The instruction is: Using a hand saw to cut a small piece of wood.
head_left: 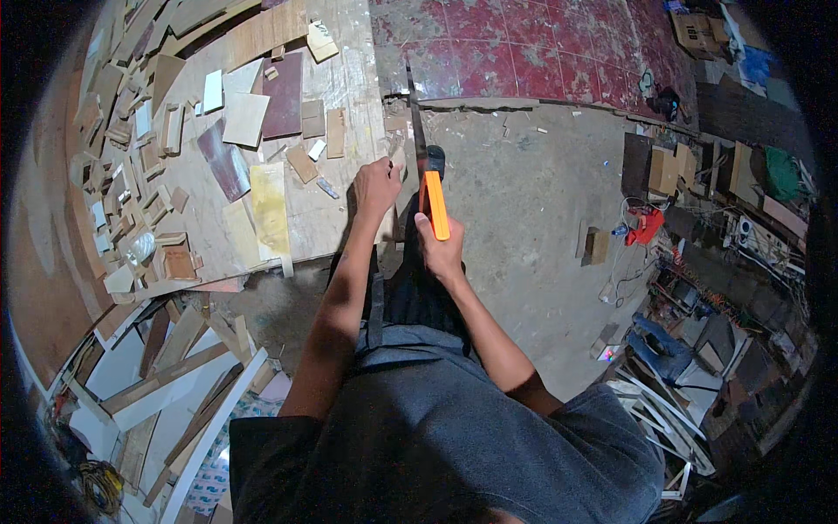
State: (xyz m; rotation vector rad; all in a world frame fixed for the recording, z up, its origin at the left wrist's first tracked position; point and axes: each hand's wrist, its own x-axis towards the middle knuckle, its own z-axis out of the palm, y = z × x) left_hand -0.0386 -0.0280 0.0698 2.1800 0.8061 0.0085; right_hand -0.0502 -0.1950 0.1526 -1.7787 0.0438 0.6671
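Right hand: grips the saw, blade pointing away
Left hand: at the surface edge; cannot tell whether grasping
Boards: left of both hands

Saw: long, narrow dark blade, orange handle, black part where handle meets blade. Handle gripped in right hand; blade points away from person, tip leaning slightly left, along table edge. Wood piece: small, pale, at left fingertips, beside blade; outline partly hidden.
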